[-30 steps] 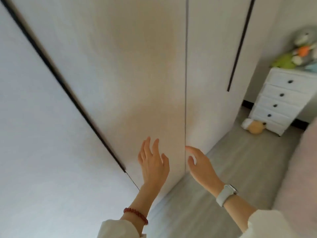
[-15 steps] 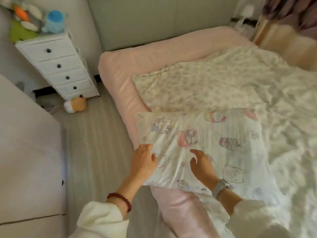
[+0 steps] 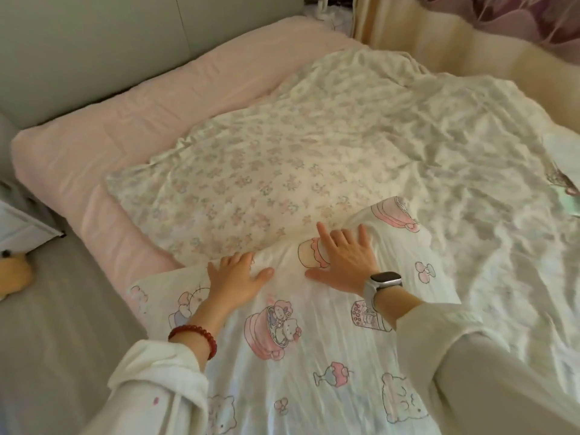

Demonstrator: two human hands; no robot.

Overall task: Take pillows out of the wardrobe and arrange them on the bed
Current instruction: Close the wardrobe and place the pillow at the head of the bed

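A white pillow [image 3: 292,350] printed with pink cartoon cats and cakes lies on the near side of the bed [image 3: 94,142]. My left hand [image 3: 237,279] rests flat on the pillow's far left edge, its fingertips bending over that edge. My right hand [image 3: 343,257], with a watch on the wrist, presses flat on the pillow's far edge with fingers spread. A floral quilt [image 3: 329,158] covers most of the pink mattress beyond the pillow. The wardrobe is out of view.
A grey headboard [image 3: 78,42] stands at the back left. A white drawer chest corner [image 3: 18,221] and a plush toy [image 3: 12,274] sit on the grey floor at the left. Cream padded bumpers [image 3: 455,42] line the bed's far right side.
The view swung from the shut wardrobe doors to the bed. The cartoon pillow now lies nearer me, and both hands have moved from gripping its near edge to lying flat on its far edge.
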